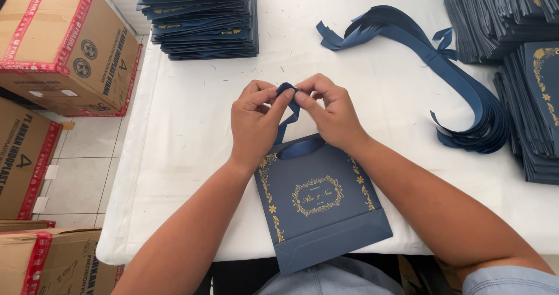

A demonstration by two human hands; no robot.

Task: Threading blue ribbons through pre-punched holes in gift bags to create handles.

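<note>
Left hand (254,120) and right hand (332,113) each pinch the soft, limp navy satin ribbon handle (287,117) between fingertips, directly above the flat navy paper gift bag with gold floral print (320,205); likely light, slippery, best gripped near the ends.

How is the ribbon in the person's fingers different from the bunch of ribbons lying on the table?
The ribbon in the fingers is a single strip, pinched between the left hand and right hand and running down to the bag. The bunch of ribbons is many strips lying loose in a long curve on the table, untouched and apart from any bag. The single ribbon is bent at its top; the bunch fans out flat. Both are dark blue.
</note>
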